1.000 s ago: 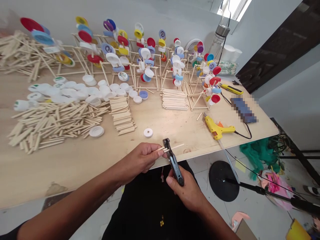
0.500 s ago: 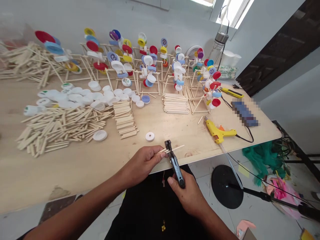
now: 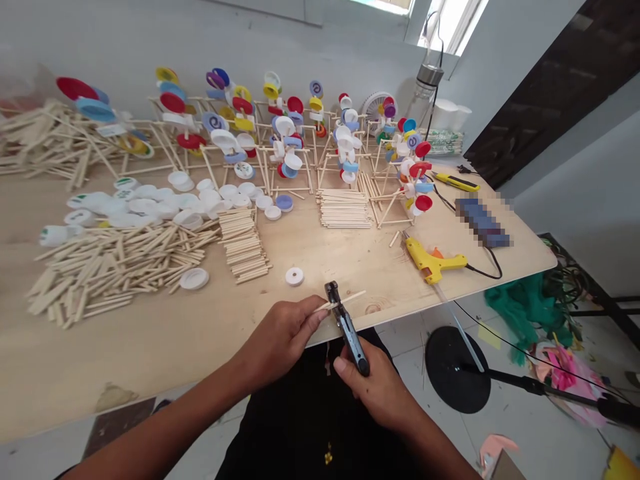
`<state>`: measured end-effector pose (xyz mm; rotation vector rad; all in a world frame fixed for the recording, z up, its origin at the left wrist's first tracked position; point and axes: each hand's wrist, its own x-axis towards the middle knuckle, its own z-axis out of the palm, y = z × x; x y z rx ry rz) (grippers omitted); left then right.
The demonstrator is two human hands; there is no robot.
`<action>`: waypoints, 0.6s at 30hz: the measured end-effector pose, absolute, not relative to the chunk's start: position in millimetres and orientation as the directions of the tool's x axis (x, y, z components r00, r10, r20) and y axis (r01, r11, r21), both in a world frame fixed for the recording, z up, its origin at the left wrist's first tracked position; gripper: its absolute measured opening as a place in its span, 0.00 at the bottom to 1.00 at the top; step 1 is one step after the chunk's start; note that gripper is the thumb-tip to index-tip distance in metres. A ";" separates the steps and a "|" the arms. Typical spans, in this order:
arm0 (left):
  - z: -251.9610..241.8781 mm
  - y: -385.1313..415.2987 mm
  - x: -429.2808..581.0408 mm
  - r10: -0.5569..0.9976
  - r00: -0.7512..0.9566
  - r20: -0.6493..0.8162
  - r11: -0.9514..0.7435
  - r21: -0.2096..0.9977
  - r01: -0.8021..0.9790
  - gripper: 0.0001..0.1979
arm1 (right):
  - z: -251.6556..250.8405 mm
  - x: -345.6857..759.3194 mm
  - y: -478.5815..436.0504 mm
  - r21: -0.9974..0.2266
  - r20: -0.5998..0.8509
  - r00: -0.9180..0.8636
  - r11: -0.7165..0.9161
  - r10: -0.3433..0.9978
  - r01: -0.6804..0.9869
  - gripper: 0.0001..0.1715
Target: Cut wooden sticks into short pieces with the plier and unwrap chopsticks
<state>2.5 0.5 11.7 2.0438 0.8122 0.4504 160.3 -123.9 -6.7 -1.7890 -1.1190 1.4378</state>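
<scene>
My left hand (image 3: 283,337) pinches a thin wooden stick (image 3: 350,298) and holds it level over the table's front edge. My right hand (image 3: 375,387) is wrapped round the dark handles of small cutting pliers (image 3: 345,327), whose jaws sit on the stick near its middle. A small white disc (image 3: 295,276) lies on the table just beyond the hands.
On the wooden table (image 3: 150,327): piles of sticks (image 3: 115,260), neat stick stacks (image 3: 243,243), white bottle caps (image 3: 150,200), a yellow glue gun (image 3: 430,260) with its cord, and a row of stick-and-cap models (image 3: 290,140) at the back. A black stand base (image 3: 457,370) is on the floor.
The view has shifted a little; both hands keep the same hold on the stick and the pliers, with the jaws still across the stick.
</scene>
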 end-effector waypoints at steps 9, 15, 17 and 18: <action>25.7 0.1 8.8 0.675 0.654 -0.341 0.187 0.937 0.296 0.16 | -0.1 160.3 -118.7 -0.825 -0.463 0.086 -0.464 0.882 0.321 0.11; 22.3 -0.7 8.2 0.693 0.663 -0.284 0.072 0.942 0.329 0.16 | -1.1 157.4 -117.2 -0.783 -0.478 0.139 -0.493 0.867 0.379 0.14; 20.4 -1.8 7.3 0.738 0.639 -0.216 -0.088 0.909 0.408 0.16 | -1.6 156.7 -116.8 -0.774 -0.479 0.151 -0.497 0.865 0.392 0.14; 19.5 -2.6 6.8 0.754 0.631 -0.182 -0.161 0.880 0.447 0.16 | -1.9 156.4 -116.7 -0.770 -0.478 0.158 -0.499 0.864 0.398 0.15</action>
